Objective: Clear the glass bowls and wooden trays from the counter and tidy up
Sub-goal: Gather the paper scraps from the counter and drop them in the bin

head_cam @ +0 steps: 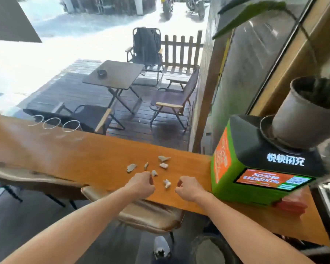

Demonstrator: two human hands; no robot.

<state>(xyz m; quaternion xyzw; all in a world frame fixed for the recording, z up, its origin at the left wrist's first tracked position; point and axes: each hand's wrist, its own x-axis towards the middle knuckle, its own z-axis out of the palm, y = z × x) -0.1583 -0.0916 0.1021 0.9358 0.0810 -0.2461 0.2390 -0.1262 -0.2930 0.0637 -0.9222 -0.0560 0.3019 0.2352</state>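
Where the counter (95,155) nears, scraps (167,183) between curled fingers (151,181).

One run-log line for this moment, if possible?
left hand: curled beside scraps | right hand: fisted, apart | counter: six scraps, three glass bowls far left | trays: none seen

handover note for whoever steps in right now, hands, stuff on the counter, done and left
Left hand: curled at the counter's near edge, fingers beside one of the small pale scraps; whether it holds anything cannot be told.
Right hand: loosely fisted next to another scrap; contents hidden.
Wooden counter: about six scraps scattered in front of both hands; three glass rims at the far left edge; green charging box on the right.
Done: no wooden trays in view.
Left: gather scraps, clear the glassware.
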